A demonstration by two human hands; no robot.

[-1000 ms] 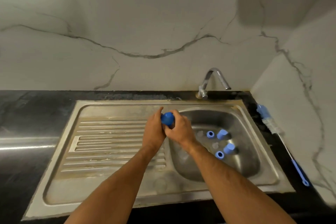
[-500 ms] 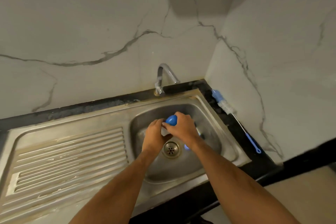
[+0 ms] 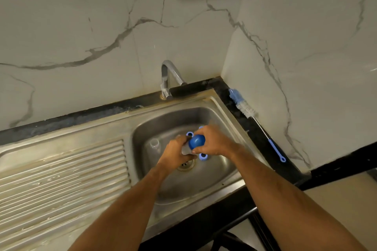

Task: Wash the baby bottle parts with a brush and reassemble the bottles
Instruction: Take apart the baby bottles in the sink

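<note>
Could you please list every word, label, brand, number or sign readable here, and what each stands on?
None: no readable text shows anywhere.
The bottle with its blue cap, held by the left hand and right hand, shows no print.
The brush, tap and sink bear no visible markings.

White grey-veined marble walls (image 3: 102,26) meeting in a corner, black countertop (image 3: 255,128), steel sink (image 3: 142,126), chrome tap (image 3: 169,75)

Bottle (image 3: 186,150) w/ blue dome cap (image 3: 196,141) held over basin, clear bottle (image 3: 154,144) lying in basin, 2 blue rings (image 3: 189,134) (image 3: 203,156) nr drain, blue/white brush (image 3: 252,117) flat on worktop by wall.
</note>
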